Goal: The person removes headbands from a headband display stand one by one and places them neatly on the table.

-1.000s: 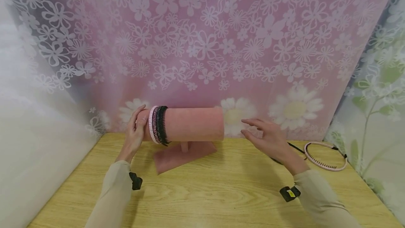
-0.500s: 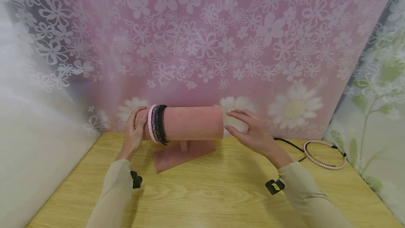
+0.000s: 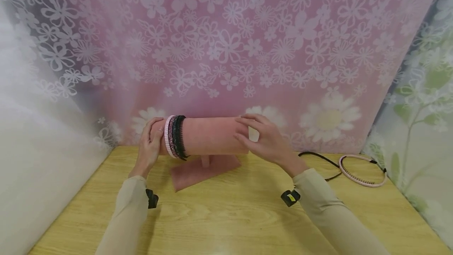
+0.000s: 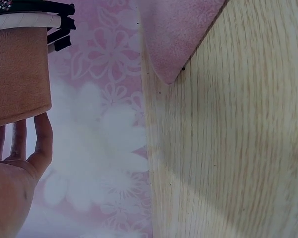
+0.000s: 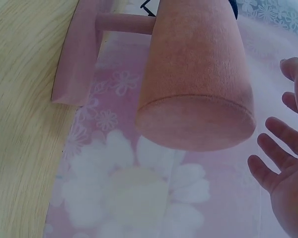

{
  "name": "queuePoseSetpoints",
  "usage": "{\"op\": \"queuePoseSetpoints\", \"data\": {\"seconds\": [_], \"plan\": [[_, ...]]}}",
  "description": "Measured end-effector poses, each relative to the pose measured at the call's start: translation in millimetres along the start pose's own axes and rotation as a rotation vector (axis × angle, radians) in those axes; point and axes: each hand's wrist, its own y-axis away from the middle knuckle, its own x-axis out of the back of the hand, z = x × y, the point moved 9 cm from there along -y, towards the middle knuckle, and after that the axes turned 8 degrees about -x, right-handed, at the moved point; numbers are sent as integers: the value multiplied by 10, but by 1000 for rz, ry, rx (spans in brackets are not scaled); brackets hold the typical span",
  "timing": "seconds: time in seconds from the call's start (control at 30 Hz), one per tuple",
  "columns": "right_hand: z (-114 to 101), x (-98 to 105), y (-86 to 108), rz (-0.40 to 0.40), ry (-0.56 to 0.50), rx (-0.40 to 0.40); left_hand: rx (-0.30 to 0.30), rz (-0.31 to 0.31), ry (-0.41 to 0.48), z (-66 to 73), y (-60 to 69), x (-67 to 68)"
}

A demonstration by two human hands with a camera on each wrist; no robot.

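Observation:
A pink padded cylinder (image 3: 212, 136) lies level on a post above its pink base (image 3: 205, 172). Around its left part sit several headbands: a pale pink one (image 3: 168, 137), a glittery one and a black toothed one (image 3: 183, 137). The left hand (image 3: 149, 146) holds the cylinder's left end, thumb in front; in the left wrist view its fingers touch the end's rim (image 4: 20, 148). The right hand (image 3: 263, 139) is at the right end with fingers parted; the right wrist view shows the hand (image 5: 288, 148) beside the cylinder (image 5: 198, 74), a gap between, holding nothing.
On the table (image 3: 226, 215) at the right lie a pink toothed headband (image 3: 366, 184) and a black headband (image 3: 320, 156), touching or overlapping. A pink floral sheet (image 3: 226, 50) hangs behind the table, with pale sheets at both sides.
The right hand has moved left from beside the headbands on the table to the cylinder's right end, uncovering more of the black headband. The left hand has kept its place on the left end.

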Motion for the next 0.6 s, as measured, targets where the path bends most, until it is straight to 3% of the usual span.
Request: {"op": "queuePoseSetpoints", "data": {"seconds": [0.37, 0.6], "plan": [[-71, -190, -124, -79, 4, 1, 8, 11, -13, -15, -3, -4], [-133, -278, -201, -81, -14, 24, 24, 5, -6, -25, -1, -4]]}}
